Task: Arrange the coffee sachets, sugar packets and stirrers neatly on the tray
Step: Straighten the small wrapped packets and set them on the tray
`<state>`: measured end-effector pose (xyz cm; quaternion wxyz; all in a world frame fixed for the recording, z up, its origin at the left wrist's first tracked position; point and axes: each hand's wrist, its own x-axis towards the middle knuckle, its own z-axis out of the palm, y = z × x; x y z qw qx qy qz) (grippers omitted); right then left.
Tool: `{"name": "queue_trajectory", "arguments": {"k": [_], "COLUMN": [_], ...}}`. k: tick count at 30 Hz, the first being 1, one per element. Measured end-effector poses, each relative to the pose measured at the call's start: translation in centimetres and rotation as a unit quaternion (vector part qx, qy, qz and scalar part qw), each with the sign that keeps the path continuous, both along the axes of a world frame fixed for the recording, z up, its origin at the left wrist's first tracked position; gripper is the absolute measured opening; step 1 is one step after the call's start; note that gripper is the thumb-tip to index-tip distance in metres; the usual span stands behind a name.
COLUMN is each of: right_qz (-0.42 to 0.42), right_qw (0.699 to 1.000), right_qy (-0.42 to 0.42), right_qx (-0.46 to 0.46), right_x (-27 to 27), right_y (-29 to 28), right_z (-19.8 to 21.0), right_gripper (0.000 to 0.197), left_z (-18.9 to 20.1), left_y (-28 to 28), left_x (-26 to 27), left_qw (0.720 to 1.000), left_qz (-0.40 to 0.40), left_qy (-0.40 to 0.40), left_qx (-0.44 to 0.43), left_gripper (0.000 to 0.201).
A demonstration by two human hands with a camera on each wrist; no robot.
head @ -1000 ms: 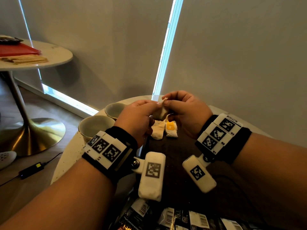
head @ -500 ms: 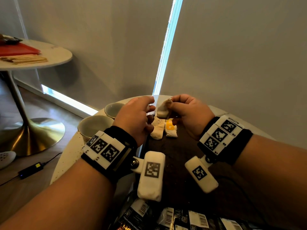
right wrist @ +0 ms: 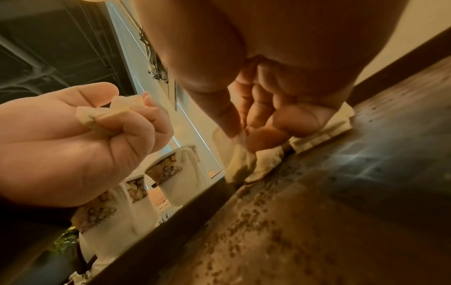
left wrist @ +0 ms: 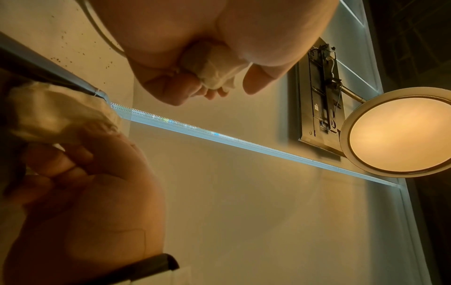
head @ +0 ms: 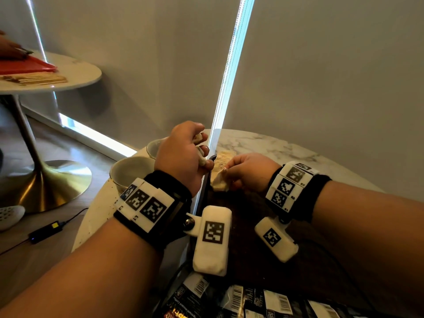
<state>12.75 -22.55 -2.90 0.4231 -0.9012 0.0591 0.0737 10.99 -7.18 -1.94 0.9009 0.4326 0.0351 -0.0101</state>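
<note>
Lowering toward the dark wooden tray (head: 259,267), the right hand (head: 250,172) pinches one pale crumpled sugar packet (head: 219,183) between thumb and fingertips at the tray's far left corner. Half a second ago that packet was raised between both hands; they have since parted, so the step looks like setting it down as the next in line. Just beyond it on the tray lies a short row of pale sugar packets (head: 222,158). The left hand (head: 183,154), over the tray's left rim, is curled round a wad of more packets (head: 200,149). Black barcoded coffee sachets (head: 250,297) lie at the tray's near edge. Left of the tray stand two white cups (head: 128,171), with nothing visible inside; no stirrers show near the tray.

From the left wrist, the left hand's fingers (left wrist: 171,90) close round the pale paper wad, nothing loose.

From the right wrist, thumb and fingertips (right wrist: 263,137) nip the packet's top while its lower end touches the tray floor against the rim, beside the laid packets (right wrist: 324,131). The cups, patterned with gold bands, stand beyond the rim.
</note>
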Motion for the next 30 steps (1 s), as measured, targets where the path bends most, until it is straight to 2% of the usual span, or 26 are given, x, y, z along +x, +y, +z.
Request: {"name": "queue_trajectory", "arguments": {"k": [4, 10, 14, 19, 22, 26, 30], "right_qz": [0.025, 0.002, 0.004, -0.012, -0.022, -0.036, -0.026], "right_qw": [0.998, 0.997, 0.994, 0.995, 0.996, 0.997, 0.999], "right_qy": [0.051, 0.019, 0.045, 0.076, 0.082, 0.068, 0.019], "right_qx": [-0.017, -0.077, -0.103, -0.066, -0.011, 0.015, -0.005], "right_x": [0.0, 0.6, 1.0, 1.1, 0.8, 0.6, 0.4], "right_y": [0.3, 0.6, 0.9, 0.9, 0.7, 0.3, -0.2], "right_z": [-0.1, -0.5, -0.3, 0.1, 0.2, 0.4, 0.9], "right_gripper": [0.015, 0.012, 0.012, 0.015, 0.016, 0.015, 0.008], "left_z": [0.1, 0.1, 0.1, 0.2, 0.2, 0.2, 0.2], "left_y": [0.0, 0.1, 0.1, 0.1, 0.2, 0.1, 0.1], "left_x": [-0.1, -0.2, -0.2, -0.1, 0.0, -0.1, -0.1], "left_qw": [1.0, 1.0, 1.0, 1.0, 0.999, 0.999, 0.999], "left_qz": [0.001, 0.002, -0.001, -0.012, -0.021, -0.016, -0.018], "left_qy": [0.002, -0.004, -0.007, 0.008, 0.02, 0.017, 0.019], "left_qx": [-0.002, 0.008, 0.013, -0.003, -0.026, -0.03, -0.03], "left_gripper": [0.006, 0.014, 0.017, 0.013, 0.011, 0.014, 0.015]}}
